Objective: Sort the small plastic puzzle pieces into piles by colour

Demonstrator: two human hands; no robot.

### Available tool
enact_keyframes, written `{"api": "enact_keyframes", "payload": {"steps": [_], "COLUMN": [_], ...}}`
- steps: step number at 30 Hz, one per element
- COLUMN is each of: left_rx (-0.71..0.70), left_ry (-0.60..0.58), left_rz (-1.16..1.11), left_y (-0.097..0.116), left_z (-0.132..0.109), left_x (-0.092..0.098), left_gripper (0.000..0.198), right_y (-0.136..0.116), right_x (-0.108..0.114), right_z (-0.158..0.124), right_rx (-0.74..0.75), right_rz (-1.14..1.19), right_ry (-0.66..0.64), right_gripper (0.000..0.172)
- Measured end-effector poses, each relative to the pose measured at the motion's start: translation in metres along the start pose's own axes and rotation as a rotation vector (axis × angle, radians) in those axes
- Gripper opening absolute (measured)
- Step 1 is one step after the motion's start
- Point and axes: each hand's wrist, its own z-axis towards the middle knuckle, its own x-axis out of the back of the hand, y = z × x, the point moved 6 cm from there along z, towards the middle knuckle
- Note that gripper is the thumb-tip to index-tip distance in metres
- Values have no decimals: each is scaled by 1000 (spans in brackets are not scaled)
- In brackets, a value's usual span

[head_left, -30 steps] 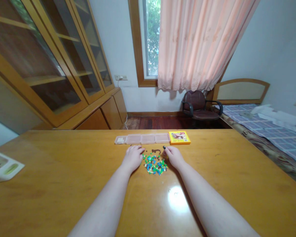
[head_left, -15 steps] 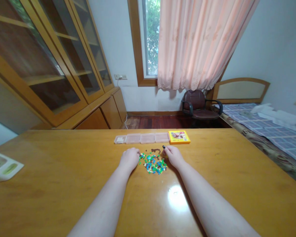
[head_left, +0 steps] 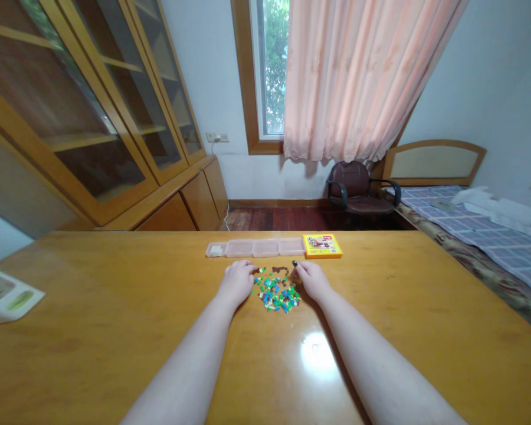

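A small heap of tiny building pieces (head_left: 276, 291), green, blue, pale and brown, lies on the wooden table (head_left: 115, 307). My left hand (head_left: 238, 281) rests at the heap's left edge, its fingers curled and its fingertips among the pieces. At the right edge, my right hand (head_left: 310, 278) has its fingers closed, with a small dark piece (head_left: 294, 263) at the fingertips. Just beyond the heap lies a clear compartment tray (head_left: 255, 248), with a yellow box (head_left: 322, 245) beside it on the right.
A white and green object (head_left: 4, 294) sits at the table's left edge. Behind the table stand a glass-fronted wooden cabinet (head_left: 84, 112), a dark armchair (head_left: 358, 192), a bed (head_left: 491, 230) at right and a pink curtain (head_left: 358, 77) over the window.
My left hand drew back from the heap's top left, then moved forward again to its upper left edge. My right hand has stayed put.
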Motion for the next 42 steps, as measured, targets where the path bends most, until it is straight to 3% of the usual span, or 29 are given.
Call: {"api": "enact_keyframes", "payload": {"steps": [7, 13, 19, 24, 32, 37, 42], "left_rx": [-90, -95, -137, -65, -56, -76, -88], "left_ry": [18, -37, -13, 49, 32, -5, -52], "left_rz": [21, 51, 23, 53, 64, 63, 69], "left_y": [11, 11, 13, 8, 10, 11, 13], "left_z": [-3, -4, -3, -1, -2, -2, -3], "left_x": [-3, -11, -2, 4, -3, -7, -15], "left_gripper": [38, 38, 30, 32, 43, 35, 40], "right_y": [-1, 0, 1, 2, 1, 0, -1], "right_x": [1, 0, 0, -1, 0, 0, 1], "right_z": [0, 1, 1, 1, 0, 0, 0], "right_rx": [-3, -3, 0, -6, -10, -7, -5], "right_rz": [-14, -4, 6, 16, 9, 17, 12], "right_ry": [-1, -4, -2, -5, -1, 3, -2], "right_gripper": [41, 40, 40, 40, 41, 40, 40]}}
